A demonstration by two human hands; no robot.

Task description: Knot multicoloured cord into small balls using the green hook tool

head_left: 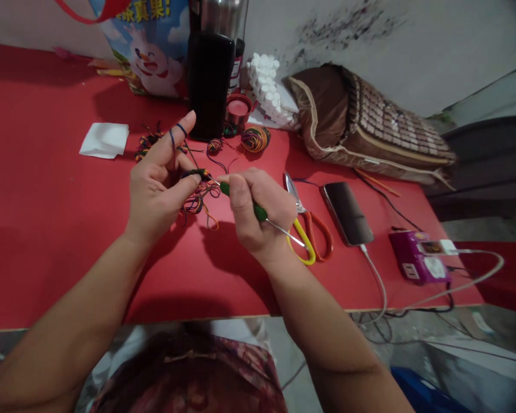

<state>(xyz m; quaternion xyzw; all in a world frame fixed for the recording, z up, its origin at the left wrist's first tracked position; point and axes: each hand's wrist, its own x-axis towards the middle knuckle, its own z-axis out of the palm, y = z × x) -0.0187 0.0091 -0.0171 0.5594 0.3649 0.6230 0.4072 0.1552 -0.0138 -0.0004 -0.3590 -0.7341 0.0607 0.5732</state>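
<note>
My left hand pinches a small piece of multicoloured crochet work between thumb and fingers. Dark blue yarn loops round its raised index finger. A crochet hook with a green grip is held in my right hand, its tip meeting the piece and its metal end sticking out behind. Loose strands hang below the work. Beyond the hands lie a ball of multicoloured yarn and a smaller ball. More dark and orange yarn work shows partly behind my left hand.
Right of my right hand lie scissors and a phone on a cable, near a purple box. A black upright object, a printed bag and a brown cushion stand at the wall. White tissue lies left on the red table.
</note>
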